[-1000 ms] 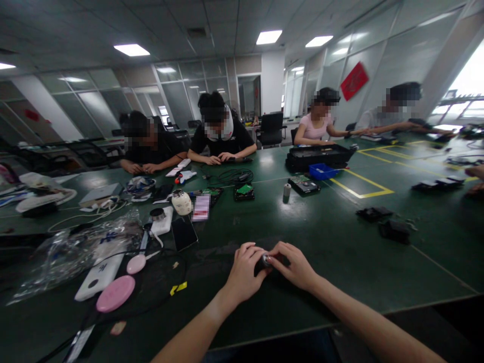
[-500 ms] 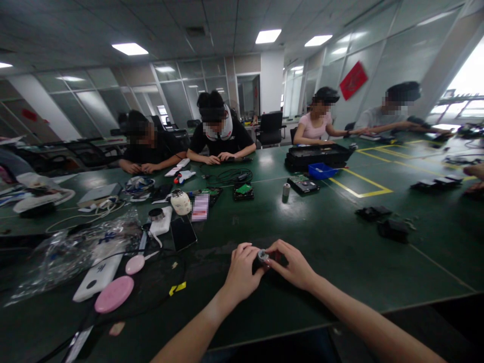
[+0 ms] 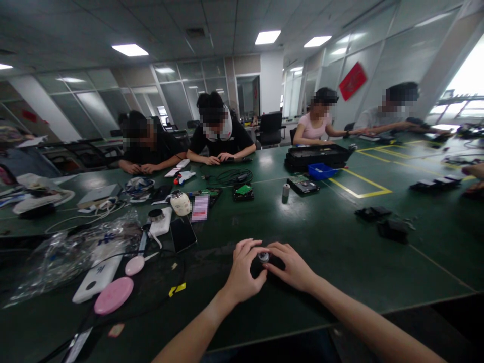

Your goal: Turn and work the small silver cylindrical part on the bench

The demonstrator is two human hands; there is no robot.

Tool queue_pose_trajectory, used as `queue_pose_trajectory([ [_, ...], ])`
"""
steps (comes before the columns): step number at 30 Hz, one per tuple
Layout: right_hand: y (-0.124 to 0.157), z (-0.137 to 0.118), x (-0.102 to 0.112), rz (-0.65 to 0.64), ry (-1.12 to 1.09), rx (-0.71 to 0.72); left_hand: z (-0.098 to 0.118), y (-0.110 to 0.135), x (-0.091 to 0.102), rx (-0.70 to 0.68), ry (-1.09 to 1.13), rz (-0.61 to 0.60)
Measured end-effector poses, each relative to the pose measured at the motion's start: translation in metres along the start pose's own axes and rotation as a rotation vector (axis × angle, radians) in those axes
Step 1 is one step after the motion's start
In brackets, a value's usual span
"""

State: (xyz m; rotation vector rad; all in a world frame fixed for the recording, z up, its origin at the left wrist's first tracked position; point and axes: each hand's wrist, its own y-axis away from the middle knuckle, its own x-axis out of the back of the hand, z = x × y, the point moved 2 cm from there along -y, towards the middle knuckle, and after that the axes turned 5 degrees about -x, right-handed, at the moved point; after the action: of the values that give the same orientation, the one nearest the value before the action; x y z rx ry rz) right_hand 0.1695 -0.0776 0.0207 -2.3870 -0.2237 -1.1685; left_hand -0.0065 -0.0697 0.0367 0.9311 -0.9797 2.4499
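Observation:
My left hand (image 3: 244,272) and my right hand (image 3: 291,266) meet over the near middle of the green table (image 3: 325,242). Both are curled around a small dark object with a round silver end (image 3: 263,257), which shows between the fingertips. Most of the object is hidden by my fingers, and it rests on or just above the table top. Both forearms reach in from the bottom edge.
To the left lie a pink disc (image 3: 113,296), a white device (image 3: 98,278), a dark phone (image 3: 182,233), cables and a clear plastic bag (image 3: 75,244). Black parts (image 3: 393,229) sit at the right. Several seated people work at the far side, near a black case (image 3: 317,155).
My hands have shifted slightly and turned the small object; its silver end now points more upward between the fingertips. A person has come into view at the far left edge.

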Motion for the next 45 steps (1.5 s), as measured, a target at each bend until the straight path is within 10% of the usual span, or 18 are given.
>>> queue_pose_trajectory([
  [45, -0.0011, -0.0003, 0.0005, -0.007, -0.018, -0.042, -0.0079, -0.0056, 0.0051, 0.021, -0.068, 0.229],
])
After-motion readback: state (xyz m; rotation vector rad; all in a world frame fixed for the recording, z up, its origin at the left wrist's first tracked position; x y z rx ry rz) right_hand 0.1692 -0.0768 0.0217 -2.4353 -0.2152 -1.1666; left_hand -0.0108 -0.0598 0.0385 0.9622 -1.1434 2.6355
